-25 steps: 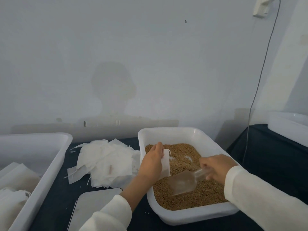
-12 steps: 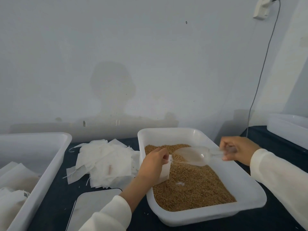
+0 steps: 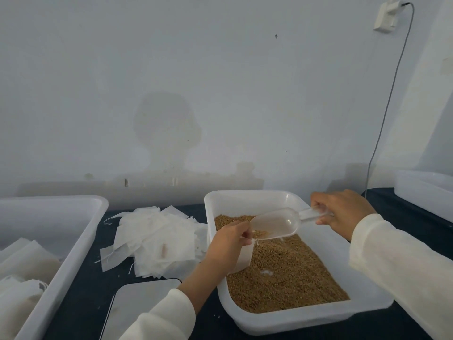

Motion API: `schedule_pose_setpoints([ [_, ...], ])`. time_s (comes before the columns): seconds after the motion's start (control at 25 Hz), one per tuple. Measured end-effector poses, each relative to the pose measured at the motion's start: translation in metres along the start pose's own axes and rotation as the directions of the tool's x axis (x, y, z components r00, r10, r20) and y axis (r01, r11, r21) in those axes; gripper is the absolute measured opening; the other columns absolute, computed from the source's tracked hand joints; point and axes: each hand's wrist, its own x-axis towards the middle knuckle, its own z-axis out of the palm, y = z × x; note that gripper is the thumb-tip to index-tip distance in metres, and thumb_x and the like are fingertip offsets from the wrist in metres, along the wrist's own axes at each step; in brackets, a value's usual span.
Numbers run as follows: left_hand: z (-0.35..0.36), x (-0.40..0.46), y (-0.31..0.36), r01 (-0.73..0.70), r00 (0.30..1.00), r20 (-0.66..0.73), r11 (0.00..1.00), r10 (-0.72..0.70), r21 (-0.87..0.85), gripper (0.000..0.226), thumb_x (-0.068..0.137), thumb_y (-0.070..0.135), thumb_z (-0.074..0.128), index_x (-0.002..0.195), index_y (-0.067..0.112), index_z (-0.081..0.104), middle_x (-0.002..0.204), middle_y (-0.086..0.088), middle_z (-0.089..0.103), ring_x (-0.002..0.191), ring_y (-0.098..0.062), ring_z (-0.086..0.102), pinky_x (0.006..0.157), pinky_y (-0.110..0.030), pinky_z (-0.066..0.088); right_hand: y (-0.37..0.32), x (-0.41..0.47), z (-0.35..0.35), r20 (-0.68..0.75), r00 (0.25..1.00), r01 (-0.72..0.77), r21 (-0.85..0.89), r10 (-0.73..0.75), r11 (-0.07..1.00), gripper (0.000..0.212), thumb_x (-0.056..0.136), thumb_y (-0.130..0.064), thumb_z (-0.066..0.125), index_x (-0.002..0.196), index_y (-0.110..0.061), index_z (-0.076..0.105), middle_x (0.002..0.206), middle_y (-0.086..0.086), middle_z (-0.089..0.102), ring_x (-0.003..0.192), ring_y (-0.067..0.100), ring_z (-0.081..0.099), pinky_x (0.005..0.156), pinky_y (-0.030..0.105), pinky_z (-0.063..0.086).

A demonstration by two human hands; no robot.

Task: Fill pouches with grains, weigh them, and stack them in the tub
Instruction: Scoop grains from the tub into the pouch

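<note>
At centre frame the left hand point(image 3: 229, 244) pinches the mouth of a pouch point(image 3: 244, 256) over the grain point(image 3: 286, 273) in the white bin point(image 3: 245, 200). The right hand point(image 3: 343, 212) grips a clear scoop point(image 3: 277, 223) by its handle, lip tipped at the pouch mouth. The pouch looks thin, limp and light, best held by its top edge.

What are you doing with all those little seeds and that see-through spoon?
A person is filling a small white pouch with grains. The left hand holds the pouch open over the tray of grains. The right hand grips a clear scoop by its handle and tips it toward the pouch's mouth, where a few grains show. Empty pouches lie in a pile beside the tray, a scale sits in front, and filled pouches rest in the tub on the left.
</note>
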Motion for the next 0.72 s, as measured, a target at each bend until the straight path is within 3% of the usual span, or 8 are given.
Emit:
schedule_pose_setpoints([
  [0.12, 0.000, -0.001, 0.001, 0.011, 1.000, -0.001, 1.000, -0.011, 0.008, 0.009, 0.089, 0.002, 0.056, 0.084, 0.009, 0.056, 0.091, -0.005, 0.061, 0.086, -0.017, 0.054, 0.075, -0.023, 0.042, 0.004, -0.004, 0.002, 0.053, 0.994, -0.095, 0.037, 0.093, 0.995, 0.022, 0.084, -0.031, 0.067, 0.083, -0.030, 0.045, 0.084, -0.010, 0.061, 0.076, 0.014, 0.057, 0.060, 0.025, 0.035],
  [0.24, -0.002, -0.002, 0.004, 0.030, 0.999, -0.023, 0.999, -0.030, -0.018, 0.012, 0.091, 0.002, 0.052, 0.083, 0.011, 0.051, 0.089, -0.007, 0.060, 0.083, -0.020, 0.054, 0.071, -0.025, 0.041, 0.003, -0.014, 0.013, 0.255, 0.942, -0.264, 0.159, 0.219, 0.951, 0.021, 0.085, -0.028, 0.066, 0.081, -0.025, 0.046, 0.088, -0.004, 0.060, 0.076, 0.013, 0.057, 0.064, 0.022, 0.041],
  [0.32, -0.006, -0.002, 0.005, 0.083, 0.995, -0.053, 0.989, -0.090, -0.125, 0.012, 0.093, 0.004, 0.048, 0.084, 0.010, 0.050, 0.087, -0.007, 0.059, 0.079, -0.017, 0.051, 0.067, -0.025, 0.039, -0.004, -0.022, 0.031, 0.379, 0.894, -0.338, 0.221, 0.239, 0.915, 0.025, 0.088, -0.024, 0.064, 0.079, -0.023, 0.041, 0.086, -0.004, 0.054, 0.071, 0.008, 0.050, 0.060, 0.017, 0.039],
  [0.4, -0.011, -0.003, 0.006, 0.111, 0.987, -0.084, 0.962, -0.135, -0.250, 0.015, 0.095, 0.005, 0.046, 0.083, 0.013, 0.047, 0.081, 0.002, 0.054, 0.074, -0.010, 0.045, 0.065, -0.022, 0.036, -0.014, -0.028, 0.051, 0.447, 0.854, -0.375, 0.175, 0.266, 0.910, 0.019, 0.091, -0.024, 0.059, 0.085, -0.022, 0.041, 0.086, -0.005, 0.047, 0.070, 0.006, 0.047, 0.058, 0.015, 0.036],
  [0.44, -0.013, -0.004, 0.007, 0.102, 0.986, -0.097, 0.951, -0.135, -0.291, 0.016, 0.095, 0.005, 0.046, 0.082, 0.015, 0.046, 0.080, 0.005, 0.052, 0.073, -0.008, 0.043, 0.065, -0.021, 0.035, -0.019, -0.030, 0.062, 0.458, 0.841, -0.381, 0.127, 0.286, 0.916, 0.015, 0.092, -0.026, 0.057, 0.096, -0.020, 0.044, 0.092, -0.004, 0.046, 0.076, 0.007, 0.050, 0.063, 0.015, 0.039],
  [0.56, -0.022, -0.009, 0.013, 0.036, 0.989, -0.120, 0.932, -0.084, -0.359, 0.013, 0.095, 0.005, 0.047, 0.085, 0.012, 0.047, 0.079, -0.001, 0.050, 0.071, -0.008, 0.041, 0.064, -0.018, 0.034, -0.034, -0.033, 0.097, 0.464, 0.822, -0.381, 0.013, 0.332, 0.925, 0.042, 0.095, -0.032, 0.049, 0.131, -0.013, 0.038, 0.123, 0.006, 0.043, 0.110, 0.021, 0.050, 0.089, 0.027, 0.046],
  [0.72, -0.040, -0.012, 0.028, -0.076, 0.976, -0.215, 0.896, -0.023, -0.438, 0.020, 0.094, 0.005, 0.052, 0.080, 0.019, 0.051, 0.080, 0.006, 0.054, 0.074, -0.007, 0.048, 0.067, -0.012, 0.038, -0.047, -0.034, 0.117, 0.462, 0.825, -0.326, -0.083, 0.326, 0.942, 0.047, 0.094, -0.039, 0.049, 0.135, -0.019, 0.040, 0.136, 0.006, 0.041, 0.124, 0.026, 0.041, 0.103, 0.037, 0.038],
])
